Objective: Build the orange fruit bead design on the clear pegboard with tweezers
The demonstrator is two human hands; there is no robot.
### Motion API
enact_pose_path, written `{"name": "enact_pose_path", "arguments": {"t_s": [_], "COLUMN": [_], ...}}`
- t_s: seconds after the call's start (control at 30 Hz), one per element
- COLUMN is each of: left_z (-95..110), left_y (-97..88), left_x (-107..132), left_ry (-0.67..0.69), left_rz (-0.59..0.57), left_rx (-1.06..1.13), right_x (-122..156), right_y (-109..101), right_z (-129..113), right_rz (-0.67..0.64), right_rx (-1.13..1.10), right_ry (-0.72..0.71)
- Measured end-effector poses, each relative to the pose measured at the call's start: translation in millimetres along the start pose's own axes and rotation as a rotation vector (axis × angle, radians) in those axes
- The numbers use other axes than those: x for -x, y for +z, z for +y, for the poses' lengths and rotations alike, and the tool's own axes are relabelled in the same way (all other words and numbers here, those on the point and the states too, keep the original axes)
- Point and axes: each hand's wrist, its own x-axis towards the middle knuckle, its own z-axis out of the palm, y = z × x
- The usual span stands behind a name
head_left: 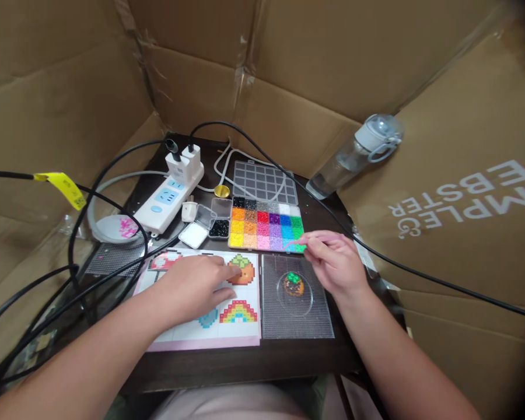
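My left hand [196, 283] rests on a printed pattern sheet [179, 335], index finger stretched out onto an orange fruit picture [247, 274] with green leaves; the thumb is apart. In my right hand [339, 265] is a pair of pink tweezers [308, 238], its tips over the lower right of a bead box [238, 240] sorted by colour. Whether a bead is between the tips is too small to tell. A clear pegboard [297, 326] lies right of the sheet, bearing a partly brown and orange bead figure [294, 286] with a green top.
Behind my left hand stand a white power strip [157, 213], a small case of black beads [219, 227] and a case of white ones [194, 235]. A dish [109, 228] holds pink beads. A bottle [345, 163] leans at the back right. Black cables [262, 146] cross above; cardboard walls surround the table.
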Motion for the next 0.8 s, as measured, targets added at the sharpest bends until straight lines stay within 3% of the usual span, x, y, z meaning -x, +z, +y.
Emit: {"name": "enact_pose_path", "arguments": {"t_s": [0.17, 0.27, 0.37, 0.57, 0.8], "left_z": [-2.1, -3.9, -6.1, -9.0, -7.9], "left_y": [5.1, 8.7, 11.5, 15.0, 14.6], "left_x": [-3.2, -3.7, -3.1, -3.2, -4.9], "left_ry": [-0.01, -0.007, -0.014, -0.001, 0.009], "left_rz": [0.013, 0.024, 0.035, 0.052, 0.057], "left_rx": [-0.013, -0.019, -0.02, -0.043, -0.048], "right_x": [56.1, 87.0, 105.3, 106.7, 104.3], "right_y": [-26.8, -35.3, -35.1, -25.4, -22.1], "right_z": [16.4, 29.5, 37.7, 31.6, 30.1], "right_rz": [0.165, 0.303, 0.344, 0.259, 0.247], "right_rx": [0.02, 0.207, 0.356, 0.43, 0.484], "right_ry": [0.001, -0.071, -0.12, -0.191, -0.205]}}
